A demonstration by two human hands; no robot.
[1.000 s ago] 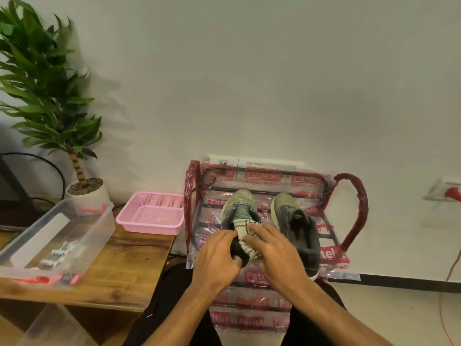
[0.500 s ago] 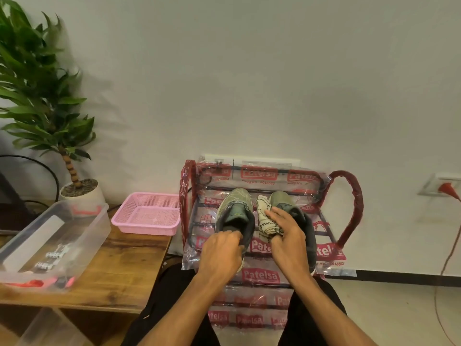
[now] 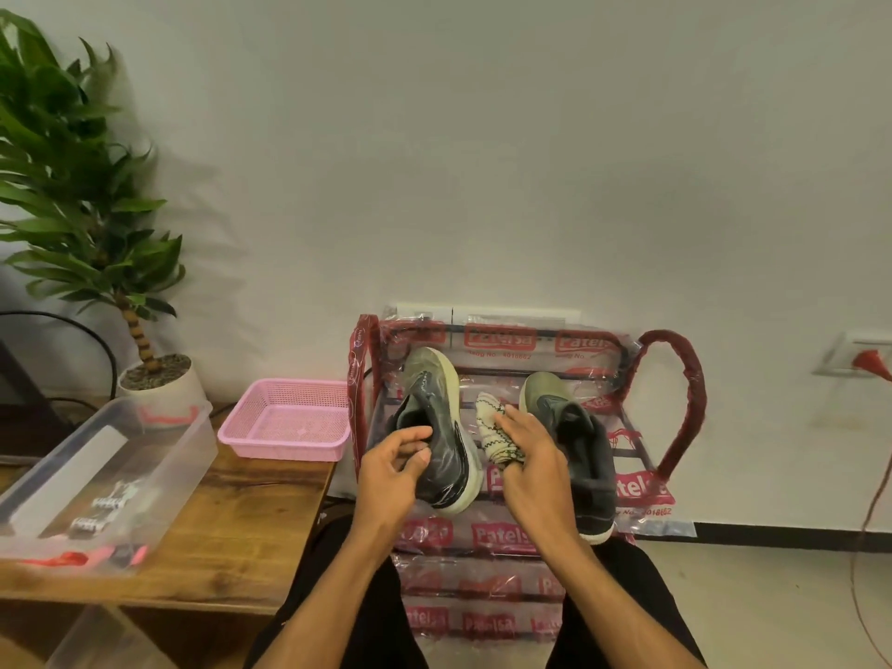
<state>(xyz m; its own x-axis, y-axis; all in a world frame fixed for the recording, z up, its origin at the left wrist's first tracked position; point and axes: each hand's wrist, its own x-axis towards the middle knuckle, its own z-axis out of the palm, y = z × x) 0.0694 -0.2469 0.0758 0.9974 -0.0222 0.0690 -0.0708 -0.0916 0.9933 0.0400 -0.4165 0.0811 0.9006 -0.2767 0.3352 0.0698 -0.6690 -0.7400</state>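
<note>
Presently the left hand (image 3: 393, 468) holds a shoe (image 3: 437, 427), the right hand (image 3: 536, 468) a sock (image 3: 490, 424).

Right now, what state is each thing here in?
Shoe on the left: tipped on its side, held by left hand.
Shoe on the right: upright on the rack.
Sock: bunched up, gripped by right hand.
Pink basket: upright on the table.
Clear tub: open-topped.
Red plug: in the wall socket.
</note>
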